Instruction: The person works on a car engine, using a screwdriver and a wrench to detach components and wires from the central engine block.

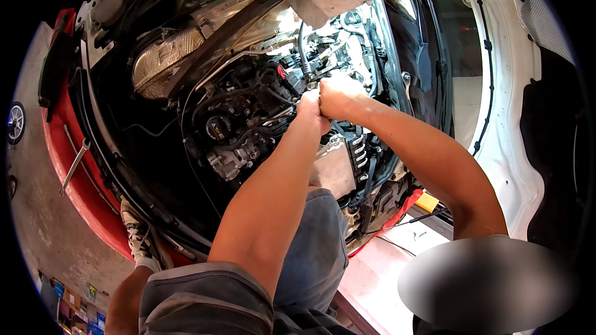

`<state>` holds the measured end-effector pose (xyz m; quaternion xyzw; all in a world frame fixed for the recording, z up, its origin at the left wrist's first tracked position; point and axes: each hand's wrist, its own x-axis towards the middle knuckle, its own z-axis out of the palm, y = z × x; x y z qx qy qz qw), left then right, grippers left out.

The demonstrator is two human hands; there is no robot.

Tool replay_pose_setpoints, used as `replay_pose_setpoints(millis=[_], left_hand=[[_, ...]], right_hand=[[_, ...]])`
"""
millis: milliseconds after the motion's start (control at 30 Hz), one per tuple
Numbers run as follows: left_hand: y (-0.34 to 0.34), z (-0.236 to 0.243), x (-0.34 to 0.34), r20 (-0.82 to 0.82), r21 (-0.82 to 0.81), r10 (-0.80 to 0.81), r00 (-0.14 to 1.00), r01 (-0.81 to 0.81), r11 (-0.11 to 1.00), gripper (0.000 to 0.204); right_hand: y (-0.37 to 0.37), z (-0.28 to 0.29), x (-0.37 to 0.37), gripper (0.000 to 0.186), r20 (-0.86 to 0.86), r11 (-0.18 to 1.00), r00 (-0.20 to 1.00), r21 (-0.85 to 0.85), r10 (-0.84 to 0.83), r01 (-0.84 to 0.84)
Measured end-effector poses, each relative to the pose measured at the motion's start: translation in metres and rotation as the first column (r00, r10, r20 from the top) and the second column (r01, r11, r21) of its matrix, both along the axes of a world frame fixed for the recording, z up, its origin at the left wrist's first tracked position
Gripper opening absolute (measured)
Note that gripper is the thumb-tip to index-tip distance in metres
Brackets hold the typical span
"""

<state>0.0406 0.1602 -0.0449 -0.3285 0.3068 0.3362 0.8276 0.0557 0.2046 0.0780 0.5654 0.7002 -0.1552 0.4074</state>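
Observation:
Over the middle of a car's opened engine bay, my two hands meet above the engine (248,102). My left hand (312,111) is closed, with its fingers curled and mostly turned out of sight. Pressed close beside it, my right hand (343,94) is closed as well, and strong light washes out its detail. Whatever they grip is hidden by the hands themselves. Hoses and brightly lit engine parts (351,43) lie just beyond my knuckles. A black filler cap (218,127) sits to the left, and a flat metal-covered module (334,166) is below my wrists.
One wrench (75,166) rests on the red bumper (62,130); another wrench (406,84) lies at the bay's right edge. A dark bar (248,28) crosses a silver heat shield (166,62). My shoe (136,229) is at the bumper's edge. A yellow box (427,201) stands at right.

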Motion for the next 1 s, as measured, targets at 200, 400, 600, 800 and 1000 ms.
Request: replay_pose_setpoints(millis=[200, 400, 600, 800, 1000], left_hand=[[0.0, -0.019, -0.004, 0.001, 0.038, -0.073, 0.997, 0.072, 0.997, 0.019], [0.022, -0.011, 0.017, 0.03, -0.041, -0.069, 0.997, 0.071, 0.997, 0.017], [0.005, -0.036, 0.028, -0.143, -0.063, 0.047, 0.989, -0.056, 0.996, 0.019], [0.017, 0.0, 0.005, -0.28, -0.101, -0.277, 0.919, 0.258, 0.961, 0.014], [0.021, 0.021, -0.063, -0.194, -0.028, -0.5, 0.844, 0.505, 0.863, 0.029]], right_hand=[[-0.002, -0.008, -0.001, 0.028, -0.039, 0.999, 0.998, -0.007, -0.047, 0.047], [0.013, -0.007, 0.013, 0.025, 0.042, 0.997, 0.998, 0.044, 0.055, -0.057], [-0.02, -0.032, 0.057, 0.028, -0.692, 0.953, 0.716, 0.148, -0.092, 0.266], [-0.12, -0.043, 0.142, 0.03, -0.627, 0.304, 0.767, 0.711, -0.137, 0.635], [-0.138, -0.063, 0.287, 0.056, -0.276, 0.057, 0.921, 0.952, -0.273, 0.302]])
